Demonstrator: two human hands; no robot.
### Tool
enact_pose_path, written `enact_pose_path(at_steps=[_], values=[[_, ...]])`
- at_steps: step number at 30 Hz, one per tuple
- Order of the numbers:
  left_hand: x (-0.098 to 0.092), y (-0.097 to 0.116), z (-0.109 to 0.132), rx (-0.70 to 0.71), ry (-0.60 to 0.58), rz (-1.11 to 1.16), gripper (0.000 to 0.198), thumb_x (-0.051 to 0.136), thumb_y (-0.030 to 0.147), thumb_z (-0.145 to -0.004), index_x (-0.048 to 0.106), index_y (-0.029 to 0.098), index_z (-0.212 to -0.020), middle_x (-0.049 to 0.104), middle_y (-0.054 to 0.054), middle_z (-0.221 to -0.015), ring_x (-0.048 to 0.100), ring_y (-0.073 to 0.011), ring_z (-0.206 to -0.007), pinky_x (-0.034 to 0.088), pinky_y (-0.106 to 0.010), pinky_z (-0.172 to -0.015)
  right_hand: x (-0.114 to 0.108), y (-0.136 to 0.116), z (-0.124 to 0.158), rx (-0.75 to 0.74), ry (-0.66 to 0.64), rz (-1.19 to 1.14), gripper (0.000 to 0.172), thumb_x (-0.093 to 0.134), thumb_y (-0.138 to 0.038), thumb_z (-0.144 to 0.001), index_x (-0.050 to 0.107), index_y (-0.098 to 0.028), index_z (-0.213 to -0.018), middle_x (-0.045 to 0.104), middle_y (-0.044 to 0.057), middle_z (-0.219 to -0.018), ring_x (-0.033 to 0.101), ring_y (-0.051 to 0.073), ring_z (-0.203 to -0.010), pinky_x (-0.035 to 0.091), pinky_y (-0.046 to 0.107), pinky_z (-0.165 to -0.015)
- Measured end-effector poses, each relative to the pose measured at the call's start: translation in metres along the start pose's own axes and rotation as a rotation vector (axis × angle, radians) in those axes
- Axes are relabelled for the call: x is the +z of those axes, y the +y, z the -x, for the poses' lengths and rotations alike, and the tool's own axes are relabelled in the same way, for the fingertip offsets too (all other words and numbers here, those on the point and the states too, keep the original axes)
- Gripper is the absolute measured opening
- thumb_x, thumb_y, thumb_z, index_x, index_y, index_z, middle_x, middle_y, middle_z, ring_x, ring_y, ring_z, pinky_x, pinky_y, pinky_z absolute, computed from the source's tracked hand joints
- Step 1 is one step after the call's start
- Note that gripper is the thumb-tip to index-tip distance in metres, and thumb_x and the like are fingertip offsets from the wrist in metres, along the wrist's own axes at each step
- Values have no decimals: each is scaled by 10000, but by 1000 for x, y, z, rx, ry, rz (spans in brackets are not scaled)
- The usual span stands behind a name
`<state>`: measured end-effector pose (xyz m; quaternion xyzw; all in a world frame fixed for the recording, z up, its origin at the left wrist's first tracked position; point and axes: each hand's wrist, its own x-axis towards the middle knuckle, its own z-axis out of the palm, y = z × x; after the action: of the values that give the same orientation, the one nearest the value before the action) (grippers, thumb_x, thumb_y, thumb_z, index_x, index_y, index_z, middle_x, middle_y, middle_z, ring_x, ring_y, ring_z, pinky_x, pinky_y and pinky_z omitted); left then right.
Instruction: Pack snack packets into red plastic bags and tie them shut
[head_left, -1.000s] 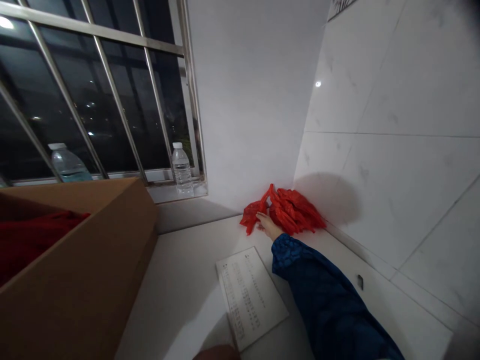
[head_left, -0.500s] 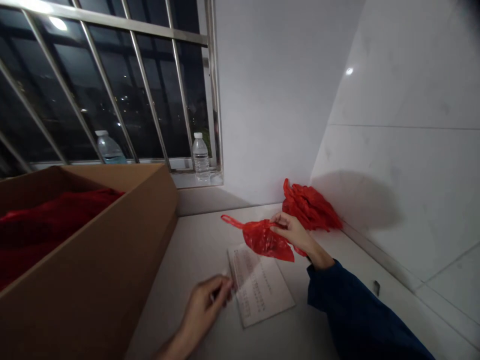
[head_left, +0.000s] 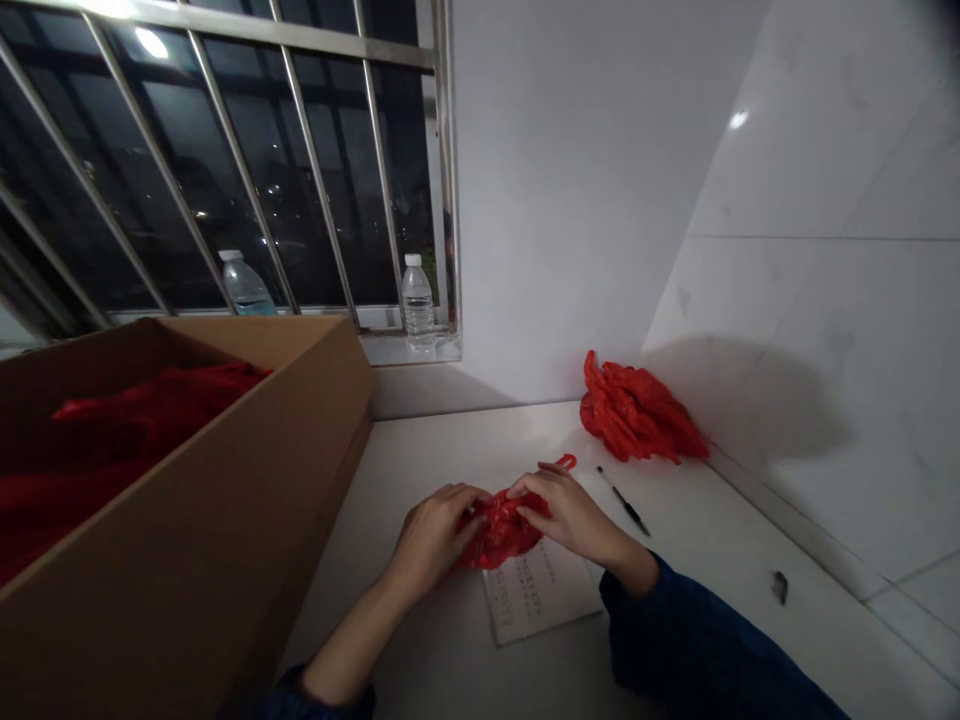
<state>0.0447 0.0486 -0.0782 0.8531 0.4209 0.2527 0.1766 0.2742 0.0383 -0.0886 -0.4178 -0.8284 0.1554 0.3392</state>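
Note:
A crumpled red plastic bag (head_left: pixel 504 535) is between my two hands, above a written-on sheet or pad (head_left: pixel 536 600) on the white table. My left hand (head_left: pixel 439 530) grips the bag's left side with thumb and fingers. On the opposite side, my right hand (head_left: pixel 562 510) pinches the bag near its top, and a red loop handle sticks out behind that hand. The bag covers the upper part of the sheet. Right of my right hand lies a black pen (head_left: pixel 624 500).
A large cardboard box (head_left: pixel 300 430) holding red bags (head_left: pixel 172 400) stands at the left. More red plastic bags (head_left: pixel 637 410) are heaped in the back right corner. Two water bottles, one left (head_left: pixel 247 288) and one right (head_left: pixel 418 305), are by the barred window. A small dark object (head_left: pixel 780 587) lies at right.
My right hand has brought the red bag down and left. My left hand has come up and taken hold of it too. The pen now shows fully.

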Motion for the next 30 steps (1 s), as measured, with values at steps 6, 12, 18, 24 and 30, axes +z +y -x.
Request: enact_pose_path(at_steps=[6, 12, 18, 24, 30], values=[[2, 6, 0, -54, 42, 68, 101, 565, 214, -893, 665, 229, -895, 717, -8, -915, 655, -170, -825, 450, -253, -729, 4, -3, 1, 21, 26, 185, 76, 718, -298, -841, 683, -253, -890, 731, 26, -883, 648, 248, -900, 306, 485, -1040], [-8, 2, -2, -82, 65, 72, 147, 528, 247, -917, 658, 212, -858, 713, -7, -872, 647, -156, -787, 434, -239, -703, -25, -2, 3, -12, 36, 209, 114, 634, -261, -917, 680, -243, -815, 699, -11, -856, 631, 177, -857, 318, 414, -1020], [-37, -35, -1, -270, 49, -119, 177, 510, 304, -925, 655, 219, -980, 708, -1, -803, 646, -175, -739, 409, -255, -637, -66, 19, 16, 129, 14, 171, 129, 635, -253, -901, 670, -208, -786, 693, 15, -832, 629, 188, -825, 420, 303, -761], [-31, -19, 2, -117, 146, -198, 228, 471, 239, -952, 611, 226, -1131, 660, -53, -1148, 597, -210, -1065, 452, -329, -888, -55, 11, 18, 217, -188, 17, 84, 699, -198, -796, 640, -199, -856, 703, 9, -899, 655, 173, -846, 445, 262, -747], [2, 5, 1, 107, -14, -242, 381, 593, 137, -878, 565, 231, -1246, 636, -50, -1233, 570, -232, -1113, 461, -372, -956, -24, -18, 11, 262, -79, 166, 365, 621, -541, -868, 615, -211, -1024, 712, 4, -778, 653, 181, -700, 424, 287, -710]])
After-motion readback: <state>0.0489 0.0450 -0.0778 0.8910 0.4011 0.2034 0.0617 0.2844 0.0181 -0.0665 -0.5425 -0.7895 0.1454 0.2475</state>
